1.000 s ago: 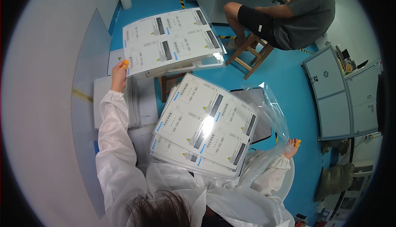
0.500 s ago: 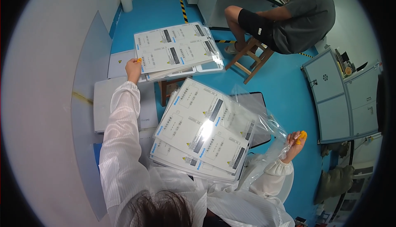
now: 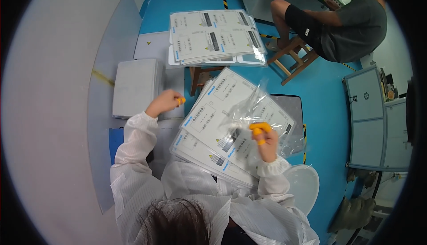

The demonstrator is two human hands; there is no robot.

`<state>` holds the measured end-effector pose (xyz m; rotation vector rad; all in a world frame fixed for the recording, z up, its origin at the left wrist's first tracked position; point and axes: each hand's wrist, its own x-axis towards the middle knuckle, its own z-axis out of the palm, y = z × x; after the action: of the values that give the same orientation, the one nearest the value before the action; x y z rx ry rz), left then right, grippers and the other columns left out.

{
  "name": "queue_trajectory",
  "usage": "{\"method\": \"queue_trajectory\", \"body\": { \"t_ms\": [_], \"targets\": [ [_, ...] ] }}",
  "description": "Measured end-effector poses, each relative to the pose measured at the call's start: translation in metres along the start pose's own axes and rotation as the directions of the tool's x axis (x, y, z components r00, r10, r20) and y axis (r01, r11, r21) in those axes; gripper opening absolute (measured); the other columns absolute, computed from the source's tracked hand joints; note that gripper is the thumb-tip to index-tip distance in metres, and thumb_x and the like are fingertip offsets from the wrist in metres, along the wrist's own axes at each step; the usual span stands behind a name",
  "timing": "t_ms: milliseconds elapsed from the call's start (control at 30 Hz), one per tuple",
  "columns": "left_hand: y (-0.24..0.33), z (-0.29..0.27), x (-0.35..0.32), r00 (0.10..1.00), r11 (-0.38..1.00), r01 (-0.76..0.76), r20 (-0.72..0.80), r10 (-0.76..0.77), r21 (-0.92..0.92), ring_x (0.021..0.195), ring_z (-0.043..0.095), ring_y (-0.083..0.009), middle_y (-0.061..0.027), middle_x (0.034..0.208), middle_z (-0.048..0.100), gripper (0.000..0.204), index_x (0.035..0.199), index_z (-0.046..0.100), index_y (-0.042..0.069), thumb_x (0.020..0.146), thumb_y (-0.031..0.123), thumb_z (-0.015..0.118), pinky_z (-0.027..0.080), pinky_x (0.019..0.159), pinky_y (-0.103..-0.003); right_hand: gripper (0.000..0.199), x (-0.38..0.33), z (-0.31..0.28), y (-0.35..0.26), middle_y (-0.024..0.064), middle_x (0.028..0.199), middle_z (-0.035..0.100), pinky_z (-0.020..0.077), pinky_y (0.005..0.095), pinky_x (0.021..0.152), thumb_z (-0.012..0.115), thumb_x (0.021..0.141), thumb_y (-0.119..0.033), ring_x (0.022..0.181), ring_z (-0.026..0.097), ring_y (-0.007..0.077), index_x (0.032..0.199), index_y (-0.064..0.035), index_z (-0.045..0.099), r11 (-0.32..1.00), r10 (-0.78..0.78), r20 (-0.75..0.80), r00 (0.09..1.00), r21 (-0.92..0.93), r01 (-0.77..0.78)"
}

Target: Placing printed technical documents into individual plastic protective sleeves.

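Note:
A pile of white printed label sheets [image 3: 207, 107] lies fanned at a slant across my lap. Crumpled clear plastic film [image 3: 258, 105] spreads over its right side, and my right hand [image 3: 265, 145], with orange finger covers, pinches part of it. My left hand [image 3: 164, 103] is left of the pile, its fingers closed with orange tips and nothing visible in them. Beyond the lap pile, a second stack of printed sheets [image 3: 195, 44] rests on a wooden stool [image 3: 198, 78], with clear glossy edges showing beneath the top sheets.
A white box-like stack [image 3: 135, 87] stands at left beside a leaning pale panel [image 3: 109, 111]. A person [image 3: 340, 27] sits on a wooden stool [image 3: 296, 60] at the far right. Grey cabinets [image 3: 373, 116] line the right; a white round seat [image 3: 304, 187] is near my right elbow.
My left hand has left the far stack and come back toward me. My right hand has swung left over the lap pile, bringing the clear film with it. The view has shifted.

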<state>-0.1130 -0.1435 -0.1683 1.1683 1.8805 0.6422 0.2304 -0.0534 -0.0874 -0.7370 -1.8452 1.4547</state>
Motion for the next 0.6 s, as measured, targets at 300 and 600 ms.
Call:
{"method": "queue_trajectory", "body": {
  "t_ms": [300, 600],
  "targets": [
    [0.043, 0.035, -0.069, 0.998, 0.965, -0.029, -0.043, 0.041, 0.259, 0.074, 0.061, -0.0340, -0.0231, 0.086, 0.063, 0.027, 0.102, 0.061, -0.005, 0.078, 0.006, 0.052, 0.048, 0.070, -0.036, 0.020, 0.033, 0.091, 0.069, 0.0075, 0.067, 0.058, 0.0422, 0.0239, 0.053, 0.059, 0.083, -0.011, 0.056, 0.051, 0.0110, 0.098, 0.0010, 0.062, 0.980, 0.172, 0.232, 0.957, -0.138, -0.143],
    [0.045, 0.042, -0.080, 0.968, 0.916, -0.156, -0.129, 0.217, 0.369, 0.074, 0.061, -0.0336, -0.0204, 0.087, 0.061, 0.031, 0.105, 0.060, -0.003, 0.075, -0.001, 0.056, 0.050, 0.071, -0.034, 0.033, 0.022, 0.125, 0.045, 0.0145, 0.076, 0.060, 0.0476, 0.0332, 0.055, 0.072, 0.070, -0.027, 0.059, 0.059, 0.0282, 0.087, -0.0019, 0.060, 0.898, 0.124, 0.360, 0.925, -0.438, 0.050]
  ]
}}
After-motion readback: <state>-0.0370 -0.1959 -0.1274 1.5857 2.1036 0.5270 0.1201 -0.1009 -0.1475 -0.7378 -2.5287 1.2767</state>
